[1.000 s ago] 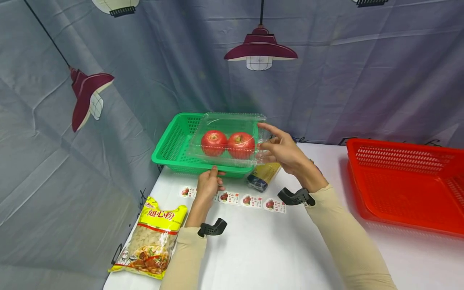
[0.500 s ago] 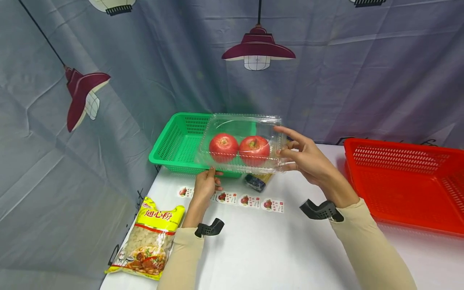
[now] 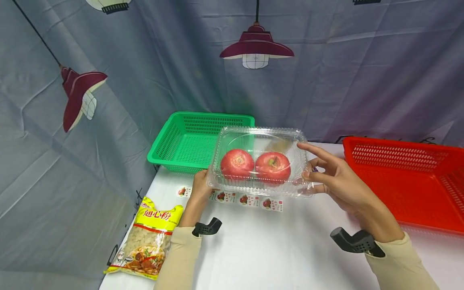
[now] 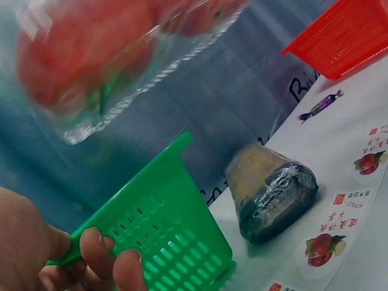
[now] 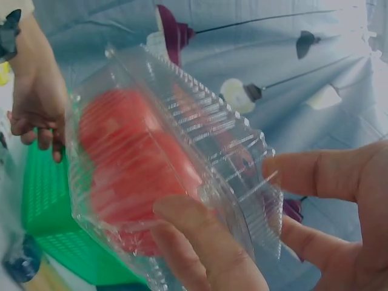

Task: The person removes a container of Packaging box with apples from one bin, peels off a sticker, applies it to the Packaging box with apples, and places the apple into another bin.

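My right hand (image 3: 340, 185) grips the right end of a clear plastic clamshell box (image 3: 261, 187), its fingers spread along the edge. Two red apples, a left one (image 3: 237, 163) and a right one (image 3: 273, 167), sit inside the lidded box. It is raised above the table and overlaps the green basket's right part in the head view. My left hand (image 3: 200, 187) pinches the front rim of the green basket (image 3: 174, 153). In the left wrist view, its thumb and curled fingers (image 4: 94, 251) close over that rim, with the box hanging above.
A yellow bag of macaroni (image 3: 152, 237) lies at the front left. A strip of apple stickers (image 3: 250, 200) runs in front of the basket. Beside the basket rest a plastic-wrapped packet (image 4: 267, 194) and a purple wrapped candy (image 4: 321, 106). A red basket (image 3: 417, 193) stands at right.
My right hand has carried the box of apples out from over the green basket, rightward and toward me. The left hand has stayed at the basket's rim.
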{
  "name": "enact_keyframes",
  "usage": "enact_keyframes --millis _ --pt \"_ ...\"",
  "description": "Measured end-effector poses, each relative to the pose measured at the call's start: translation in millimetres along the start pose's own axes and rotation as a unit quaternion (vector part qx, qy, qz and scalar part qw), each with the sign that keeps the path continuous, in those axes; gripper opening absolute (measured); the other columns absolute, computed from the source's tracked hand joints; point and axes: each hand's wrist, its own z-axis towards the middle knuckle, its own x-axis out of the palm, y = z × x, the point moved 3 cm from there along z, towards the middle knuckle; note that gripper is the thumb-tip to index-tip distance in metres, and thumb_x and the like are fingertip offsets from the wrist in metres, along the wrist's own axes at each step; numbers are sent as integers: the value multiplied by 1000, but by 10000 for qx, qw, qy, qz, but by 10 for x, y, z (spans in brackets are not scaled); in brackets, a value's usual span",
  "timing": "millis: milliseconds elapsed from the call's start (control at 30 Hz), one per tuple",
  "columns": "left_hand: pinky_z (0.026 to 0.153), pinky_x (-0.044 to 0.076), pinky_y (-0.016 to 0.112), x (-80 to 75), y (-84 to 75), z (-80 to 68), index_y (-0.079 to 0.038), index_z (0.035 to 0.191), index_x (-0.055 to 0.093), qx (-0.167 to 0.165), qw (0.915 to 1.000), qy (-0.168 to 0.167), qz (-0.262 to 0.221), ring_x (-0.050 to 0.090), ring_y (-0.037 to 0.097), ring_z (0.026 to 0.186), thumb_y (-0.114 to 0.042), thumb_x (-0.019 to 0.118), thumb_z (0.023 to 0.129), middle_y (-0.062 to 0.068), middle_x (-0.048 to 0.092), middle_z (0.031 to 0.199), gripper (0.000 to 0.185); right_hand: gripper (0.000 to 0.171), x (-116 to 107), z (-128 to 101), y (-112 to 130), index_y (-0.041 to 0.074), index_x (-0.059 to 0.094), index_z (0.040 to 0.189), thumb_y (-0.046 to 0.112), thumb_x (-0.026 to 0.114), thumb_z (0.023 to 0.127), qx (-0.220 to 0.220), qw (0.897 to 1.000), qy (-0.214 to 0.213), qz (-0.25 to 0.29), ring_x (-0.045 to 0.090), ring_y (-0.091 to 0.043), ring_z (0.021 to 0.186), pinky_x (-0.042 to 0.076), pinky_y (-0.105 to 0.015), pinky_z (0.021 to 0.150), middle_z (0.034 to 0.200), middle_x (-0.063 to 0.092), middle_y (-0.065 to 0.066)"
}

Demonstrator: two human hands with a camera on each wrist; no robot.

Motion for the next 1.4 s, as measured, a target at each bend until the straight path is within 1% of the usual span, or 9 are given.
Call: enact_keyframes --millis 133,300,400,567,800,933,1133,1300,1400 --pt "52 36 25 -11 -9 16 -6 74 53 -194 9998 -23 78 41 11 56 -33 41 106 0 45 63 44 63 -54 -186 -77 16 34 154 -6 52 97 30 9998 167 -38 67 -34 91 57 -45 72 109 44 -25" --pt "52 41 27 -9 -12 33 1 104 65 -425 9988 205 165 55 18 57 -34 39 107 7 54 73 44 65 -93 -398 -182 13 32 154 -9 50 96 80 9997 210 -13 67 -41 93 57 -47 71 115 42 -26" --pt "54 42 28 -20 -13 36 2 112 65 -447 9984 286 173 59 19 58 -34 38 108 7 54 73 45 67 -102 -502 -247 12 30 154 -11 50 95 105 9997 221 20 67 -40 93 57 -47 69 117 42 -24" --pt "57 43 30 -35 -9 44 1 115 64 -509 9977 437 113 59 17 59 -37 37 108 2 52 71 47 67 -125 -679 -353 13 29 155 -10 49 96 303 9995 101 -74 68 -37 93 57 -45 68 117 42 -23" --pt "57 43 31 -41 -10 48 4 122 59 -527 9964 657 62 59 19 61 -37 33 108 4 53 74 50 67 -122 -917 -542 12 24 156 -10 47 97 402 9991 53 -127 66 -39 94 57 -45 69 118 39 -20" --pt "56 41 30 -44 -14 48 4 122 58 -566 9962 661 57 58 19 61 -38 34 108 4 53 75 51 68 -115 -1024 -632 16 26 156 -8 50 97 669 9973 -175 -267 67 -38 94 57 -46 70 119 40 -17" --pt "55 40 27 -51 13 54 3 119 61 -456 9971 595 103 58 17 60 -39 35 107 3 53 74 50 68 -97 -1160 -720 14 22 157 -9 46 98 668 9977 -20 -116 66 -40 96 57 -42 71 122 38 -16" --pt "54 39 26 -51 17 51 3 118 61 -391 9975 582 94 59 18 60 -39 35 108 3 53 73 50 68 -61 -1236 -824 22 27 156 -2 52 97 1168 9918 -432 -301 68 -37 94 57 -43 75 120 44 -12" --pt "53 38 25 -49 12 50 3 118 62 -418 9974 592 53 59 18 60 -38 36 107 4 53 74 50 67 -37 -1273 -895 23 29 156 0 53 97 1293 9900 -516 -235 68 -36 94 56 -45 75 119 46 -11"
